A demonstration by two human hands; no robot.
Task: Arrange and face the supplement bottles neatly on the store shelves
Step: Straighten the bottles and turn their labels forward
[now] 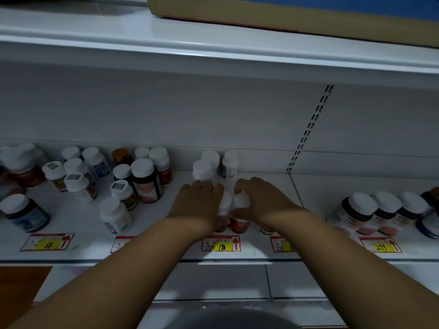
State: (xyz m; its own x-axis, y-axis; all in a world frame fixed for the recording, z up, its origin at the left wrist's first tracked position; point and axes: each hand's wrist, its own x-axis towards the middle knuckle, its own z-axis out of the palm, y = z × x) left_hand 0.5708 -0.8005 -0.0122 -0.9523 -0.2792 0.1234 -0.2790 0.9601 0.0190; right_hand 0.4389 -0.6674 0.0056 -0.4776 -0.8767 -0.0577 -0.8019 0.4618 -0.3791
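Observation:
Two orange-labelled supplement bottles with white caps stand side by side at the front of the white shelf, above the "198" price tag. My left hand wraps the left orange bottle. My right hand grips the right orange bottle from the right side and over its cap. Behind them, near the back wall, stand three white-capped bottles. A loose cluster of mixed bottles crowds the shelf's left part. A tidy row of dark bottles stands at the right.
A cardboard box sits on the upper shelf. Price tags line the shelf's front edge, among them "68" and "299". A slotted upright runs up the back wall. A small bottle peeks out under my right wrist.

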